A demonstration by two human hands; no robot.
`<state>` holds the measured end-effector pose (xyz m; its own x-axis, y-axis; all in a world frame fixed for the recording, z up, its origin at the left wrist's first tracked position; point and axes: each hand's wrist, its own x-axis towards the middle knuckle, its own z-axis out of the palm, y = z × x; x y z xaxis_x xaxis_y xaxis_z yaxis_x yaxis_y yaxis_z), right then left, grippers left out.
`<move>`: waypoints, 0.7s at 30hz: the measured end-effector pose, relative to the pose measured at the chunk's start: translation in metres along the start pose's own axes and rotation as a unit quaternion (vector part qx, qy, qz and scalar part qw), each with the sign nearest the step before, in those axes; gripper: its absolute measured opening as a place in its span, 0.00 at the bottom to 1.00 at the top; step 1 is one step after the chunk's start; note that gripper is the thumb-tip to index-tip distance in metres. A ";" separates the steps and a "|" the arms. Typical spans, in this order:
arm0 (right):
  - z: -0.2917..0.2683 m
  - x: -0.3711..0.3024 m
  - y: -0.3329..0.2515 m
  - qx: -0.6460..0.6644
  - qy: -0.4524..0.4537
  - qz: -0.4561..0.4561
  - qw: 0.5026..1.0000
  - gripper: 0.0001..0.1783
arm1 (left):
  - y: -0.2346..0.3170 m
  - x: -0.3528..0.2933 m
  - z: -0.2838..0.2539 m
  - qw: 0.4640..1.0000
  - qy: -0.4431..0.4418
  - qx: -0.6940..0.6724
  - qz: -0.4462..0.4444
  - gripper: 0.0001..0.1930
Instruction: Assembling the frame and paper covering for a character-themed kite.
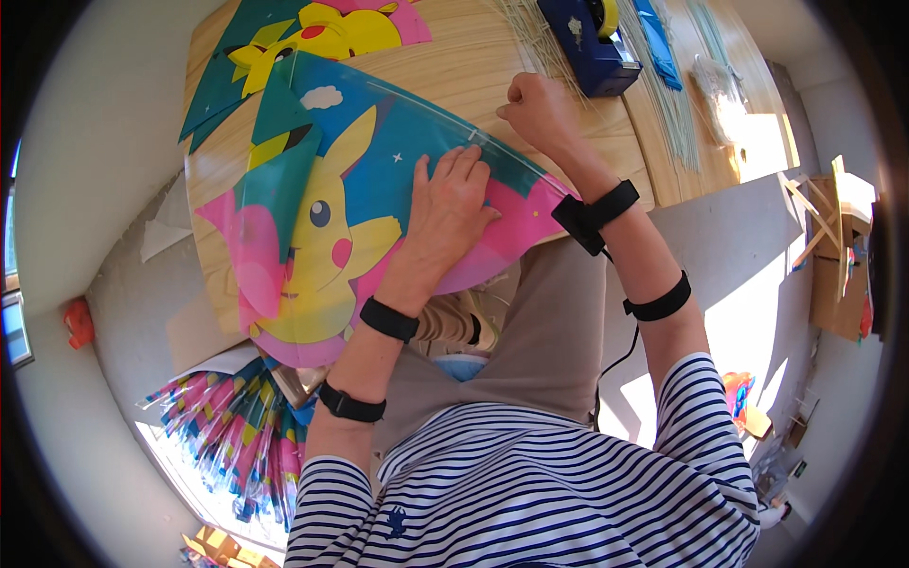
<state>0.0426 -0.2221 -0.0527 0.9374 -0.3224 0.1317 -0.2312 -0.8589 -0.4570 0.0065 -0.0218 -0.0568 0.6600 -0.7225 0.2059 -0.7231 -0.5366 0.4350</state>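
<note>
Apparently part-finished, a printed plastic sheet [365, 204] lies on the tabletop [464, 76], clear tape [478, 137] seemingly across its upper edge, left flap [284, 180] looking unfastened. The left hand [452, 204] rests flat there, grip spread, grasping nothing; the right hand [542, 114] is curled, any contents hidden.

Navy/wht striped tee [530, 473], sm. navy emblem [396, 522], beige trousers [554, 341], blk arm straps [388, 320], thin blk cable [620, 362].

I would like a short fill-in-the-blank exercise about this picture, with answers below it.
The person's ____ hand rests on the nearer printed sheet.
The tape dispenser has a dark ____ body.
The cloud printed on that sheet is ____.
The shirt is patterned with dark ____.

Missing words: left; blue; white; stripes.
</note>
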 end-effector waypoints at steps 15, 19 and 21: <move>0.035 -0.031 -0.021 0.000 -0.028 -0.042 0.999 0.05 | 0.000 -0.002 0.002 1.000 -0.011 0.005 -0.014 0.34; 0.038 -0.026 -0.020 -0.014 -0.035 -0.066 0.997 0.05 | 0.000 -0.002 0.000 1.000 -0.020 0.004 -0.015 0.33; 0.039 -0.023 -0.023 -0.028 -0.047 -0.081 0.995 0.06 | -0.001 -0.002 0.000 1.000 -0.021 0.008 -0.016 0.32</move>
<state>0.0363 -0.1797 -0.0797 0.9831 -0.1420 0.1154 -0.0873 -0.9182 -0.3865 0.0059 -0.0199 -0.0579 0.6743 -0.7220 0.1553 -0.7049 -0.5665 0.4269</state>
